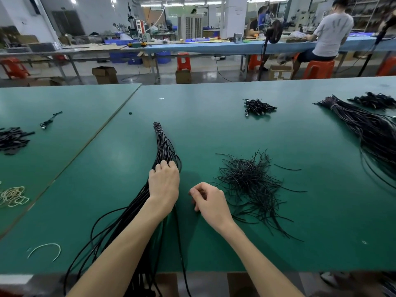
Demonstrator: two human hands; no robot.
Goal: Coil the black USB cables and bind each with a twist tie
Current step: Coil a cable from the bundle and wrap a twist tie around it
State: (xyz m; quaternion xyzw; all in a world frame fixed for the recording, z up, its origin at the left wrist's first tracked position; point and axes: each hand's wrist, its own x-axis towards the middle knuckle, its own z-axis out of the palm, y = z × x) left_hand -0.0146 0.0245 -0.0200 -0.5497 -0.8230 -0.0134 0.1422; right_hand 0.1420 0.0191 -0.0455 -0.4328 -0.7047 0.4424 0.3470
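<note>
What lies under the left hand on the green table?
Under the left hand lies a long bundle of black cables, bound by a pale band near its far end. The palm covers the stretch below it, so whether the fingers pinch one cable is hidden.

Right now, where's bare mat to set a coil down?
Free: green mat between the banded black cable bundle and the small far pile of coiled cables; also front right, nearside of the loose black twist-tie heap. Crowded: by the left hand and right hand; right edge, big cable sheaf.

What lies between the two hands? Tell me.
Only bare green table separates the left hand, on the cable bundle, from the right hand, in the head view.
</note>
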